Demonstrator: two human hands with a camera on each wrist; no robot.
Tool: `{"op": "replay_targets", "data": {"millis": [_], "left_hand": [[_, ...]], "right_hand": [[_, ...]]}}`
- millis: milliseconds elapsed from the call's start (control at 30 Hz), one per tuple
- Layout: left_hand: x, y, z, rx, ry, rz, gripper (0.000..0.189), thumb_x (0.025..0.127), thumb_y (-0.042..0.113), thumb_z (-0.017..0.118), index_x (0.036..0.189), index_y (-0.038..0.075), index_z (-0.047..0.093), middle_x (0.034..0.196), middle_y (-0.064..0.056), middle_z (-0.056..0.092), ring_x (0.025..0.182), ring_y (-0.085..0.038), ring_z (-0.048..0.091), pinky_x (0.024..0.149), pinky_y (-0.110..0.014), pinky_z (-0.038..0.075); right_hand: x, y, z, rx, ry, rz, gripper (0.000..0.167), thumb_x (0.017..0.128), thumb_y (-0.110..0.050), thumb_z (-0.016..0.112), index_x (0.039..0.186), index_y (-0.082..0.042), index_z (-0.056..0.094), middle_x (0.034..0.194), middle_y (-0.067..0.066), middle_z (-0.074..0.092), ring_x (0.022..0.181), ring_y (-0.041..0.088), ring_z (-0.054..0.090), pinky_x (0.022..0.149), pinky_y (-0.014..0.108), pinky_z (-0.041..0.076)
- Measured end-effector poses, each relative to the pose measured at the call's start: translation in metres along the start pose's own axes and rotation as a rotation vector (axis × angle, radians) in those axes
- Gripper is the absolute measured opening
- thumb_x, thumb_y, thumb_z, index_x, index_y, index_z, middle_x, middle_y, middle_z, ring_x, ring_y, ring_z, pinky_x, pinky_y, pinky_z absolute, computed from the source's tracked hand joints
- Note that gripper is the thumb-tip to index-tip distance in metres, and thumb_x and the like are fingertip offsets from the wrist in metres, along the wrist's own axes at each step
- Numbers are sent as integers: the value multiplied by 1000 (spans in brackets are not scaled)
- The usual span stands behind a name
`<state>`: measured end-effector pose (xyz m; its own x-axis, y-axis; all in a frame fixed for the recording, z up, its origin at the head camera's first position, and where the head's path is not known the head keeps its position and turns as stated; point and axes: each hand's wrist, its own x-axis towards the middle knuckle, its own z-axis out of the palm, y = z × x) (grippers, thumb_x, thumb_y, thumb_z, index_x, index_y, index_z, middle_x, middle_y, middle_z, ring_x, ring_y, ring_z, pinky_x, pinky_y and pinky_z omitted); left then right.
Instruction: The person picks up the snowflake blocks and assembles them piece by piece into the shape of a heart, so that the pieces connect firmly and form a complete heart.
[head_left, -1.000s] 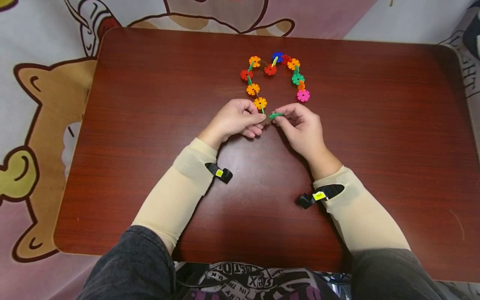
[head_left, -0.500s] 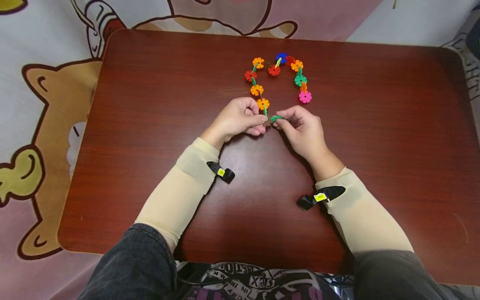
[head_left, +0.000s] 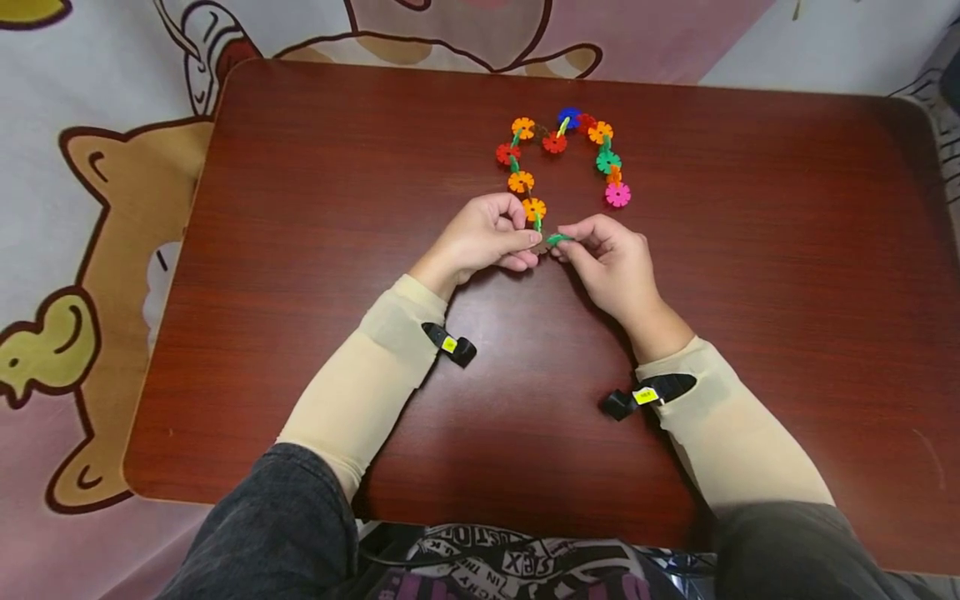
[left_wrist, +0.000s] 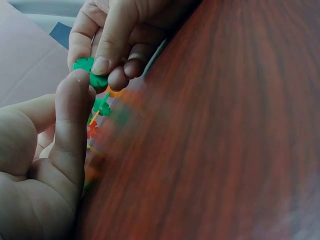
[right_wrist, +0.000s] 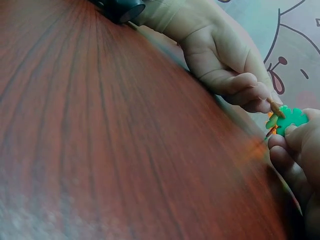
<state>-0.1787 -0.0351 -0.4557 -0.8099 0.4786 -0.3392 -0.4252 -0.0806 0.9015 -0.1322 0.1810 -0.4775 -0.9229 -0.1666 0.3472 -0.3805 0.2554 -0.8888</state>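
My left hand (head_left: 483,237) pinches a brown snowflake disc (head_left: 543,245) between thumb and fingers. That disc is at the near end of a chain of colourful slotted snowflake discs, just below a green disc and an orange disc (head_left: 534,209). From the right, my right hand (head_left: 611,262) pinches a green snowflake disc (head_left: 557,239) by its edge. The green disc (right_wrist: 292,119) meets the brown disc (right_wrist: 275,107) edge to edge in the right wrist view; how deep the slots engage cannot be told. In the left wrist view a thumb partly covers the green disc (left_wrist: 84,64).
The chain curves across the brown table (head_left: 337,167) beyond my hands, past a red disc (head_left: 555,143) and a blue disc (head_left: 569,117). Its other end is a pink disc (head_left: 618,195), above my right hand. Patterned cloth (head_left: 135,250) borders the table's left side.
The whole head view has shifted slightly, so everything appears a little further right. The green disc in my right hand has come slightly lower, against the brown disc. Both hands keep their pinch.
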Motion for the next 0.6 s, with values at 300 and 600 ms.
{"op": "replay_targets", "data": {"millis": [300,600], "left_hand": [[0,-1,2,3,-21,2,23,98,-6,73,92,-2,50,80,-19,71,63,-20,74,59,-29,62],[0,-2,1,26,6,20,23,98,-5,74,92,-2,51,75,-17,69,62,-21,74,59,-30,62]], "right_hand": [[-4,1,0,84,6,32,15,92,16,74,107,14,72,91,26,76,77,15,76,75,25,62],[-2,2,4,41,24,36,17,90,13,77,107,13,74,92,24,78,75,13,77,72,24,61]]}}
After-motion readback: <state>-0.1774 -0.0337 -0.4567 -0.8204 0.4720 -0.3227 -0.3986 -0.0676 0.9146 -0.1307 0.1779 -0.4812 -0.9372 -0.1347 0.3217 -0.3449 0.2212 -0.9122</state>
